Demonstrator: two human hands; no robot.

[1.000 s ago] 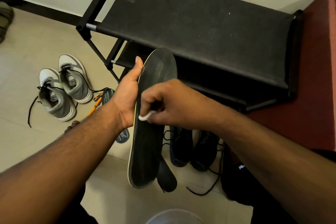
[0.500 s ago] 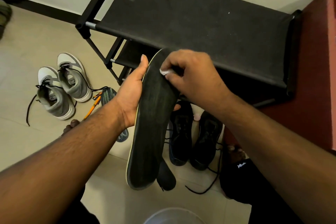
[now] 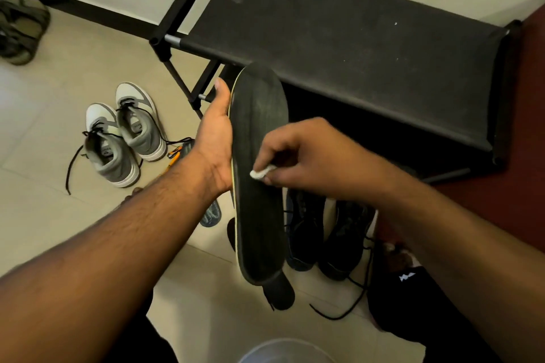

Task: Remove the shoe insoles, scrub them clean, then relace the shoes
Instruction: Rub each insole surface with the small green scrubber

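Tiled floor [image 3: 53,132] | black shoe rack [image 3: 354,68] by wall | insole [image 3: 259,186] upright, left hand [image 3: 216,144] grip clamped along its edge | right hand [image 3: 306,153] grip pinching white wad [image 3: 261,172] against insole middle | black shoes [image 3: 324,233] below, grey sneakers [image 3: 124,132] well left.

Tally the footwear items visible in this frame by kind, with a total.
Grey and white sneakers: 2
Dark shoes: 2
Black insole held in the left hand: 1
Dark insole on the floor: 1
Patterned insole on the floor: 1
Olive sandals, partly cut off: count unclear, left out
Total: 7
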